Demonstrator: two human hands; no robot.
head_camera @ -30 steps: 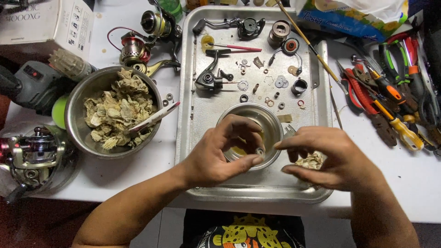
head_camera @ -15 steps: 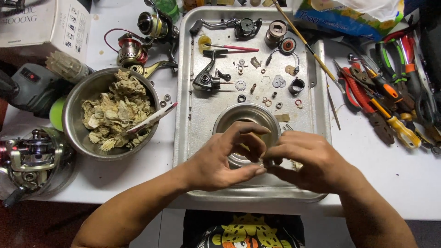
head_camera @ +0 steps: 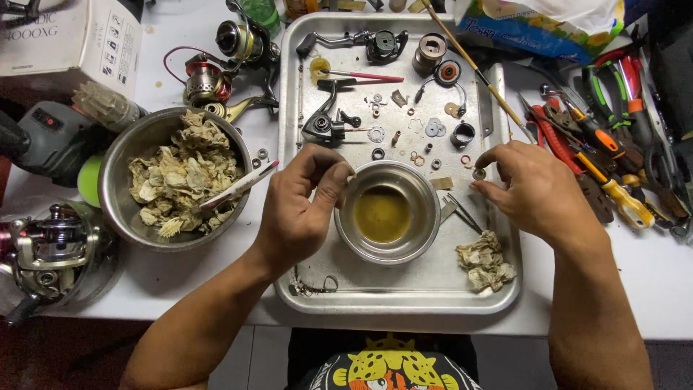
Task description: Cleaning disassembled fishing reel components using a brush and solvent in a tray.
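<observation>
Bright, even light falls from overhead, and the picture is sharp across the middle. The steel tray [head_camera: 317, 292] shows soft glare, and shadows under the hands are short. The edges bend slightly outward and darken at the lower corners.

shiny metal bowl [head_camera: 388, 249], matt steel tray [head_camera: 404, 295]

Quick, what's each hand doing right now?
Left hand: fingers curled at the small steel bowl rim, holding nothing visible.
Right hand: pinching a small ring.

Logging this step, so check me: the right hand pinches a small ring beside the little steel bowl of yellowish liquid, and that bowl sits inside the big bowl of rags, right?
Not quite. The head view shows the small steel bowl on the metal tray, not inside the rag bowl. The right hand does pinch a small ring.
</observation>
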